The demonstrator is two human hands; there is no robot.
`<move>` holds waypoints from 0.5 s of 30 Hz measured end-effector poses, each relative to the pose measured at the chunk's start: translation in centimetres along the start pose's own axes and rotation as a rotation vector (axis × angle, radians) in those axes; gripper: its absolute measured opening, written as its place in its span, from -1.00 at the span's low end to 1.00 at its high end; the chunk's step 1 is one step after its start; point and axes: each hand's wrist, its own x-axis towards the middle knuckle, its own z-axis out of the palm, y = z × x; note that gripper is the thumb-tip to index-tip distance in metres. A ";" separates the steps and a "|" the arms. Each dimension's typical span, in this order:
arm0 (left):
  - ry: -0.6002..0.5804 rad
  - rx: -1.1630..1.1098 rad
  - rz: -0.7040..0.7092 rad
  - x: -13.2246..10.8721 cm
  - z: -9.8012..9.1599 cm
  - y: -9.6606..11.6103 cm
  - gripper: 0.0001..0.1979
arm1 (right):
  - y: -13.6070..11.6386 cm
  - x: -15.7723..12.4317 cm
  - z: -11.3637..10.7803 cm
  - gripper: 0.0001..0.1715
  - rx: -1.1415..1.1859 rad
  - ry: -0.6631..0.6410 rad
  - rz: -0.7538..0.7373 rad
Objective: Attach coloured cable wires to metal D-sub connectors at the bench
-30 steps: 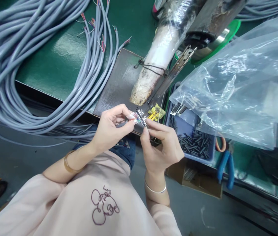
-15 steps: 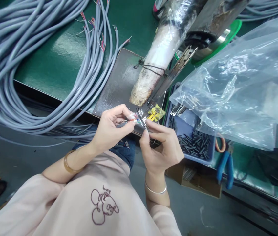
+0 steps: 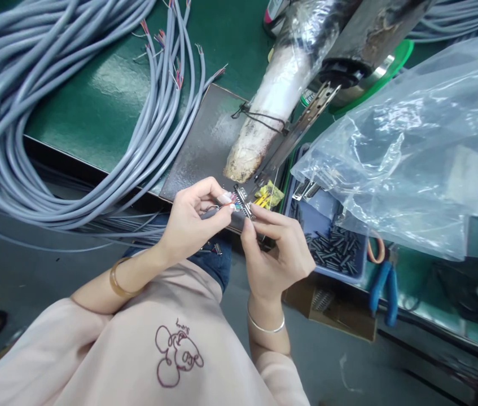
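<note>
My left hand [image 3: 194,217] pinches thin coloured wires [image 3: 234,199] at the stripped end of a grey cable. Those wires sit against the pin side of a small metal multi-pin connector [image 3: 245,204]. From the right, my right hand [image 3: 279,242] grips the connector's lower end between thumb and fingertips. Whether each wire is joined to its pin is too small to tell. Just above the connector are the lower end of a white wrapped tube [image 3: 255,129] and a slotted metal bracket [image 3: 306,118]. A yellow piece [image 3: 270,194] lies close behind my right fingertips.
Looped grey cables [image 3: 107,186] with stripped ends fill the left. A dark plate [image 3: 205,135] lies on the green table [image 3: 90,107]. At right are a blue bin [image 3: 359,273] of black sleeves, a clear plastic bag [image 3: 412,152], blue-handled pliers [image 3: 385,287] and a green-rimmed spool [image 3: 403,56].
My right thumb and fingertips have shifted slightly up along the connector, which has turned a little. My left hand stays nearly still on the wires.
</note>
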 end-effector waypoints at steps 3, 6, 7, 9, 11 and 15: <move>0.010 0.022 0.006 0.1 0.1 0.0 -0.84 | 0.1 0.1 0.1 -0.82 -0.015 -0.003 0.002; 0.020 0.035 0.016 0.1 0.1 0.0 -0.84 | 0.1 0.3 0.2 -0.82 -0.017 0.000 0.004; 0.024 0.037 0.021 0.1 0.2 0.0 -0.85 | 0.1 0.3 0.2 -0.82 -0.015 0.004 0.005; 0.026 0.038 0.027 0.1 0.2 0.0 -0.85 | 0.1 0.3 0.2 -0.83 -0.009 0.011 0.007; 0.027 0.035 0.031 0.2 0.2 0.1 -0.85 | 0.1 0.3 0.2 -0.82 -0.005 0.014 0.012; 0.026 0.038 0.031 0.1 0.2 0.1 -0.85 | 0.2 0.3 0.3 -0.82 -0.004 0.019 0.004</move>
